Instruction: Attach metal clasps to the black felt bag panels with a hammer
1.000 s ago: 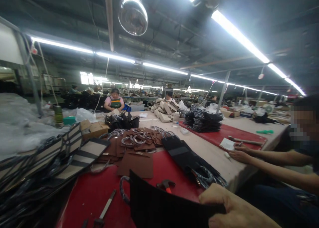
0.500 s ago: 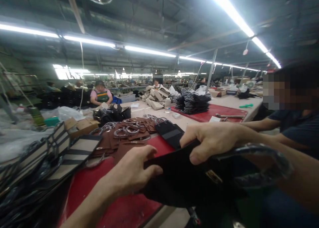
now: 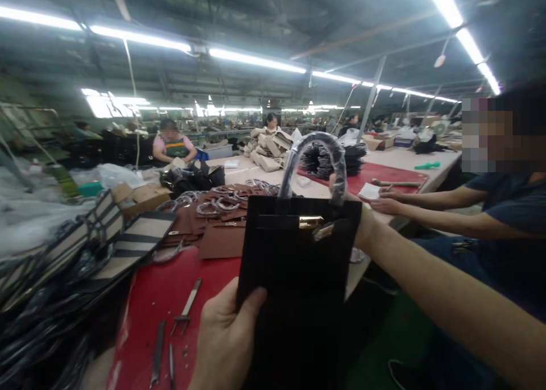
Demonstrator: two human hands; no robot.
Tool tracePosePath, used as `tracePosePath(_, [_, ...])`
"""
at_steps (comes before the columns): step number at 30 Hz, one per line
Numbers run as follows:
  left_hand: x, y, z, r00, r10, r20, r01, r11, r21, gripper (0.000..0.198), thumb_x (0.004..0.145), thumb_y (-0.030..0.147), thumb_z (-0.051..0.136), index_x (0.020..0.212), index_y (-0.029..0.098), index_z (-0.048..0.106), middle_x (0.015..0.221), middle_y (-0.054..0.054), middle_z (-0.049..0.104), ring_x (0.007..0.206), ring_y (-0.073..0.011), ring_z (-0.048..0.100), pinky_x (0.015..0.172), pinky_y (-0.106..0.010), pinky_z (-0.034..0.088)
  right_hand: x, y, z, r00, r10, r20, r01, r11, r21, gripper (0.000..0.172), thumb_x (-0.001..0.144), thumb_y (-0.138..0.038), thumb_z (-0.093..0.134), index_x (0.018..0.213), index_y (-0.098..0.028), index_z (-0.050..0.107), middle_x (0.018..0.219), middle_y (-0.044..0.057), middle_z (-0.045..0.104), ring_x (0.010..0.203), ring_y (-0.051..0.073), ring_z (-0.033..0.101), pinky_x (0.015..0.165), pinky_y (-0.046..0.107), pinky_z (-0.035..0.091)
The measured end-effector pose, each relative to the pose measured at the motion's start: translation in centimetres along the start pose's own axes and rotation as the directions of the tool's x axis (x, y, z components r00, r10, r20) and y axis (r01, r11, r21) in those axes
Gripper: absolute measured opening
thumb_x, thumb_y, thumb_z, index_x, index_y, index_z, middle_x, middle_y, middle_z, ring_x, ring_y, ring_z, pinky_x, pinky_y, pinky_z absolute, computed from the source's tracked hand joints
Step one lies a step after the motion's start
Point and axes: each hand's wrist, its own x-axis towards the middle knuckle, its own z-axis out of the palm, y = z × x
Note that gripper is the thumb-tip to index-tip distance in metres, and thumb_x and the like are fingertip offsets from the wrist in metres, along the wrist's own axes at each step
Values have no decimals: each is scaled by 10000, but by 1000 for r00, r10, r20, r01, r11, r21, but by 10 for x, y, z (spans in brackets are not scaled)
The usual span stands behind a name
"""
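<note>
Black bag panel (image 3: 294,276), handle (image 3: 313,148) and gold clasp (image 3: 310,222) seemingly fitted, held upright: left hand (image 3: 226,339) grips the lower edge, right hand (image 3: 357,208) the top corner; brown panels (image 3: 222,242) lie beyond.

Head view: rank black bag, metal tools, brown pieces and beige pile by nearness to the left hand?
1. black bag, held in the left hand
2. metal tools, just left of it
3. brown pieces, farther back, centre
4. beige pile, far back
</note>
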Motion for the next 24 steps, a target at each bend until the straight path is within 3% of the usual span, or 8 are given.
tracePosePath(3, [17,-9,-7,978,150,-142,-120,973,198,296,785,427,692,914,174,774,789,-17,735,757,-223,643,657,-261,479,-5,32,5,978,104,181,-152,950,274,815,815,-838,350,965,-118,701,909,129,745,910,298,701,837,434,533])
tracePosePath(4, [23,-11,-9,973,170,-154,-133,966,223,290,788,422,685,905,172,774,772,-13,730,746,-220,639,651,-260,475,-3,37,7,983,100,151,-145,935,324,791,805,-830,386,958,-121,701,922,136,745,912,303,699,842,429,533])
tracePosePath(7, [30,-20,-10,979,130,-156,-100,977,188,323,792,443,685,943,170,768,799,-16,738,784,-234,649,685,-273,490,5,43,11,992,47,-119,2,924,382,705,768,-812,451,822,-151,691,827,137,735,801,295,695,757,404,557])
tracePosePath(11, [13,-54,-1,985,-113,-128,112,994,-16,431,742,516,737,973,152,758,879,-60,761,875,-285,682,743,-325,530,5,49,18,941,-74,-331,205,901,383,710,784,-822,397,815,-170,678,773,106,695,748,256,664,698,374,549])
tracePosePath(14, [-9,-82,4,966,-231,-116,213,966,-145,505,706,557,762,982,135,755,883,-83,765,897,-310,695,757,-350,547,0,61,29,916,-190,-355,250,959,132,537,773,-677,614,962,-180,686,835,53,686,757,203,628,702,318,515])
tracePosePath(18, [-21,-89,-8,964,-255,-80,244,962,-125,475,707,539,773,920,114,768,795,-75,751,843,-293,695,734,-329,545,9,80,44,973,-156,-169,83,923,-376,337,760,-476,719,900,-170,700,736,-11,633,681,148,543,627,259,422])
tracePosePath(21, [-12,-77,-25,952,-305,-11,296,933,-205,446,722,474,788,996,123,757,883,-87,763,903,-282,699,795,-340,549,23,96,56,997,8,-70,-38,901,-432,379,789,-515,644,712,-145,665,611,-20,567,597,138,502,541,255,353])
tracePosePath(24, [-2,-67,-35,945,-325,23,310,875,-372,425,723,399,805,1059,147,738,971,-95,766,925,-259,705,879,-374,544,33,118,70,995,57,-79,-89,864,-495,344,770,-484,653,737,-142,675,657,0,616,626,151,540,557,258,360])
